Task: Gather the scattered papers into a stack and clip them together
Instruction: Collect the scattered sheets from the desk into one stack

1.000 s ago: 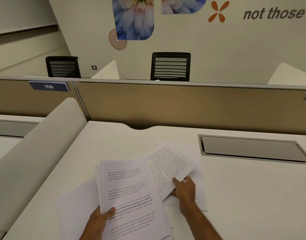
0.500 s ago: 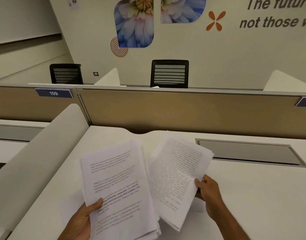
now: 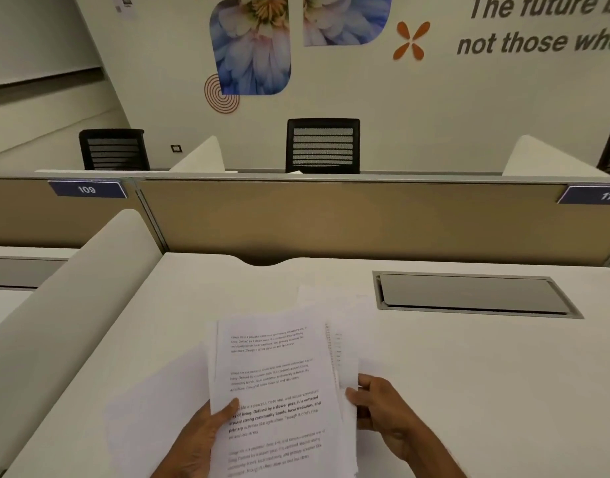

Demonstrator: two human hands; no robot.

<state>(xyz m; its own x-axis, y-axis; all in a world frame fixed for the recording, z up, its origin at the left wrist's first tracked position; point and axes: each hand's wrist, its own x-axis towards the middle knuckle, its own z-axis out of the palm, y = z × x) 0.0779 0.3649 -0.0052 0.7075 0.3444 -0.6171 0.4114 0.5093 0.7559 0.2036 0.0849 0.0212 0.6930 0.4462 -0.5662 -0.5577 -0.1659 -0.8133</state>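
head view | left grip [image 3: 200, 443] is holding the paper stack [image 3: 276, 381] at its lower left edge, thumb pressing on the printed top page | right grip [image 3: 382, 412] is pinching the stack's right edge | stack is sitting left of the cable hatch [image 3: 469, 293], nearer the person | loose sheet [image 3: 158, 408] is lying on the surface [image 3: 469, 391] farther left of the hatch

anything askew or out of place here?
Yes. The paper stack gripped by the left hand and right hand isn't squared: sheets jut past its right edge. One loose sheet lies on the desk left of it, a second sheet beyond its top right corner. No clip in view.
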